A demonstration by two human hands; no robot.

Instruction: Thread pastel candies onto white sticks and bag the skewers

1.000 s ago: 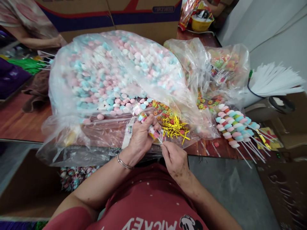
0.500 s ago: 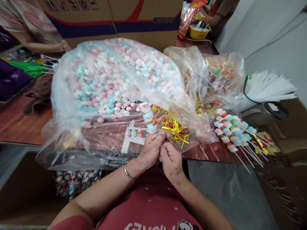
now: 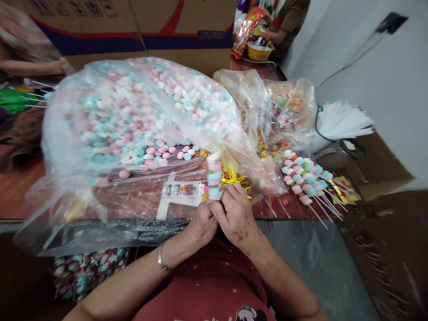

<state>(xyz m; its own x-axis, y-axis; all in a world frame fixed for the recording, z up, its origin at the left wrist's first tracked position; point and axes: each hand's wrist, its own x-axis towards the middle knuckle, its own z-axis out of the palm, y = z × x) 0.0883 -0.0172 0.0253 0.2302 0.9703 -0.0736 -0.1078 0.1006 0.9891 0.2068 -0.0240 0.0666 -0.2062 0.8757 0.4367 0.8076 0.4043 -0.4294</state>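
Observation:
A candy skewer (image 3: 214,176) of pink, white and blue marshmallow pieces stands upright in a clear wrapper, held at its base by both hands. My left hand (image 3: 200,225) pinches it from the left. My right hand (image 3: 236,214) has its fingers pressed around the same base from the right. Just beyond lie gold twist ties (image 3: 234,177) and loose ring candies (image 3: 267,149). A huge clear bag of pastel marshmallows (image 3: 133,111) fills the table behind them.
Finished skewers (image 3: 306,180) lie at the right on the wooden table (image 3: 20,189). White sticks (image 3: 341,120) fan out of a cup. A smaller candy bag (image 3: 284,104), cardboard boxes (image 3: 140,31) and other people's arms surround the table. Wrapped candies (image 3: 87,272) sit below the edge.
The skewer has swung from lying tilted in my left hand to standing upright. Both hands have come together at its base. The view has shifted left.

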